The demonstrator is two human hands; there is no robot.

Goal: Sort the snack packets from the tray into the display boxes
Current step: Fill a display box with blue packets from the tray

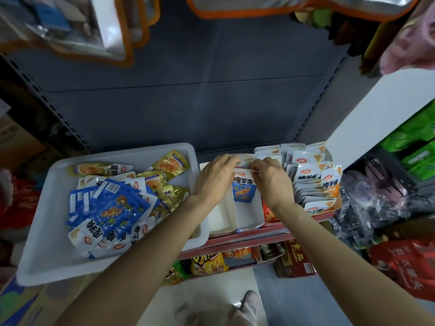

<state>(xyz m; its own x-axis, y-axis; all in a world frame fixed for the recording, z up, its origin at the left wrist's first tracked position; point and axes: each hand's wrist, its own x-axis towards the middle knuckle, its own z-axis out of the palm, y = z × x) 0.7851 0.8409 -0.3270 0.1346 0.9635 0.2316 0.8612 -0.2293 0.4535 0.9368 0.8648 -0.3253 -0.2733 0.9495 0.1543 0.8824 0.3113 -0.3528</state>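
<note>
Packets fill the white rectangular plastic tray (pixel 42 231) at nine o'clock: glossy blue foil sachets (pixel 110 208) heaped over gold foil sachets (pixel 169 164). They look light, limp and slick, so you would do best to take each by its flat sealed top edge rather than its soft belly.

Your left hand (pixel 215 177), near centre, has its fingers curled onto the top edge of the blue-and-white snack packet (pixel 244 185), which stands upright in the middle white cardboard display box (pixel 248 214). Your right hand (pixel 270 177), just at its three o'clock, pinches the same top seam from the other side.

The empty white cardboard box (pixel 220 220) just to the left of that one offers open room. Its thin walls will likely buckle if you press on them.

At three o'clock the box of orange-and-white packets (pixel 316 184) is tightly filled, with little slack beside your right wrist. The red shelf lip (pixel 244 238) runs at six o'clock below the boxes; judge your withdrawal upward, not toward it.
</note>
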